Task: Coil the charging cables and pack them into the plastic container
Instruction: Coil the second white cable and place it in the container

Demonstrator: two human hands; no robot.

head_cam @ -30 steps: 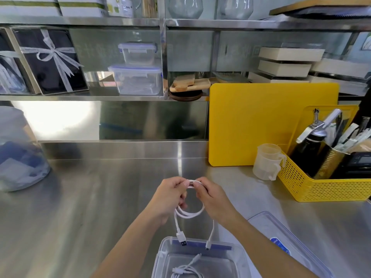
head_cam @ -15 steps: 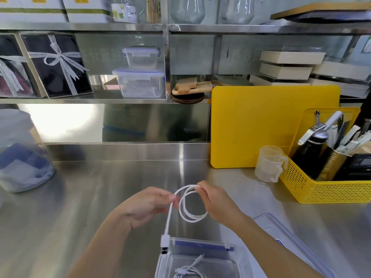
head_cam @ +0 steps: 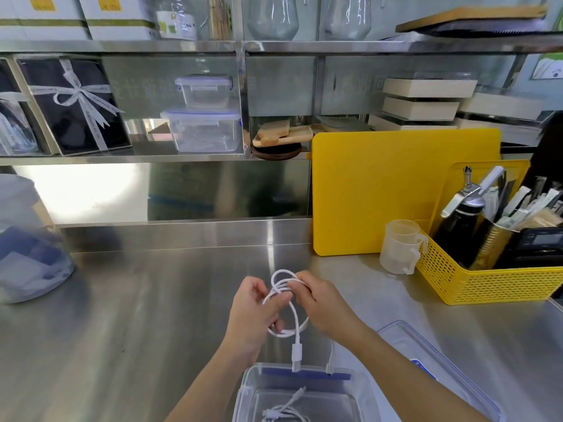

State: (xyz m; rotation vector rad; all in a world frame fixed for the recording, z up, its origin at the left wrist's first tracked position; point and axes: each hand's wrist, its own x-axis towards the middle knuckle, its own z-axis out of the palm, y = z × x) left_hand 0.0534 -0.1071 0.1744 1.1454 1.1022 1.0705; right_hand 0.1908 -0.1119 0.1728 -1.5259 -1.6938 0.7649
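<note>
Both hands hold a white charging cable (head_cam: pixel 293 315) in loose loops above the steel counter. My left hand (head_cam: pixel 254 312) pinches the loops on the left; my right hand (head_cam: pixel 323 306) grips them at the top right. Two plug ends hang down from the coil, just over the far rim of the clear plastic container (head_cam: pixel 359 394), which sits open at the bottom centre. Another white cable (head_cam: pixel 286 411) lies coiled inside that container. The container's clear lid (head_cam: pixel 432 360) lies flat on the counter to its right, partly under my right forearm.
A yellow basket (head_cam: pixel 493 284) with bottles and utensils stands at the right, a small measuring cup (head_cam: pixel 399 248) beside it. A yellow cutting board (head_cam: pixel 380 193) leans on the back wall. A large clear jar (head_cam: pixel 27 248) sits at the left. Shelves above hold boxes and containers.
My left hand moved back to the right hand, adding another loop to the coil. The plug end it had drawn out to the left now hangs under the coil.
</note>
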